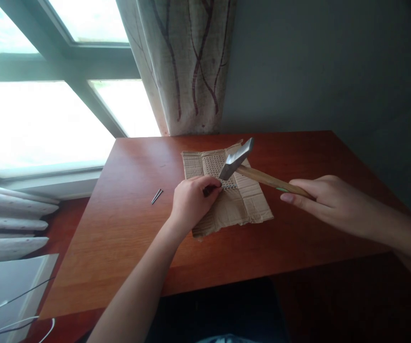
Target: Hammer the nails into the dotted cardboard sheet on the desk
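Note:
My right hand (328,202) is wrapped round the wooden handle of a hammer (236,159), its thumb lying along the handle. The metal head is tilted, just above the fingertips of my left hand (194,197). That hand rests over a creased sheet of cardboard (225,209), thumb and forefinger pinched together; what they hold is too small and hidden to make out. Rows of small holes cover a perforated patch (213,165) in the middle of the cardboard, partly hidden by the hammer head. Left of my left hand, two metal nails (157,196) lie side by side.
Under everything is a reddish-brown wooden table (126,238), its front edge close to my body. A patterned curtain (191,66) hangs behind the far edge, with a bright window (30,124) to the left. Cables (19,321) trail at the lower left.

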`<move>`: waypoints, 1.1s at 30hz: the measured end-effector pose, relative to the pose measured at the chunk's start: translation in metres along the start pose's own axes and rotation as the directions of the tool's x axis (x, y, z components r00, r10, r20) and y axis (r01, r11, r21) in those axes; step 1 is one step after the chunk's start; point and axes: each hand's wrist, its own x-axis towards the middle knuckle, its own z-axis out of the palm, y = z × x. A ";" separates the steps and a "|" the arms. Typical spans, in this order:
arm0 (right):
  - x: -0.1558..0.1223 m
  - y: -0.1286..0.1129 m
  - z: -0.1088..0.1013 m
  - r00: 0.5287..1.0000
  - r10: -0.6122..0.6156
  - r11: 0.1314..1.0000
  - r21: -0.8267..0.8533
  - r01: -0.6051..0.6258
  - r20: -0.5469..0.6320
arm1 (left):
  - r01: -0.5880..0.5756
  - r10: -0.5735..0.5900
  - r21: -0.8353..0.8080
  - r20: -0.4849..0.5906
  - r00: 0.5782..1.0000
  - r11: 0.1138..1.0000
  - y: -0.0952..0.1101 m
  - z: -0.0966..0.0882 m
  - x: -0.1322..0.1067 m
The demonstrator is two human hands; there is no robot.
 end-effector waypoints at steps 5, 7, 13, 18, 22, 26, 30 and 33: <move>-0.001 0.001 0.004 1.000 -0.007 1.000 0.029 0.006 0.013 | 0.002 -0.002 0.001 0.013 1.000 1.000 0.003 -0.003 0.000; -0.001 0.001 0.005 1.000 -0.010 0.999 0.042 0.010 0.005 | -0.012 0.012 0.009 0.013 1.000 1.000 0.004 -0.006 -0.001; -0.002 0.001 0.003 1.000 0.015 0.999 0.038 -0.014 -0.021 | -0.130 0.130 0.186 0.014 0.991 0.974 0.005 -0.011 -0.004; -0.001 0.000 0.004 1.000 0.001 1.000 0.024 -0.001 -0.028 | -0.126 0.120 0.288 0.038 0.992 0.949 0.001 -0.009 -0.006; 0.001 -0.002 0.005 0.999 -0.006 1.000 0.021 0.007 -0.039 | -0.123 0.113 0.296 0.049 0.992 0.947 -0.001 -0.007 -0.007; 0.005 -0.005 0.007 1.000 0.000 0.999 0.033 0.000 0.001 | -0.111 0.103 0.286 0.043 0.994 0.952 -0.001 -0.007 -0.007; 0.006 -0.005 0.009 0.999 0.006 0.999 0.040 -0.007 0.040 | -0.109 0.098 0.268 0.055 0.994 0.957 -0.002 -0.007 -0.006; 0.006 -0.005 0.010 1.000 -0.001 0.999 0.041 0.001 0.017 | -0.103 0.090 0.261 0.060 0.994 0.960 -0.003 -0.007 -0.006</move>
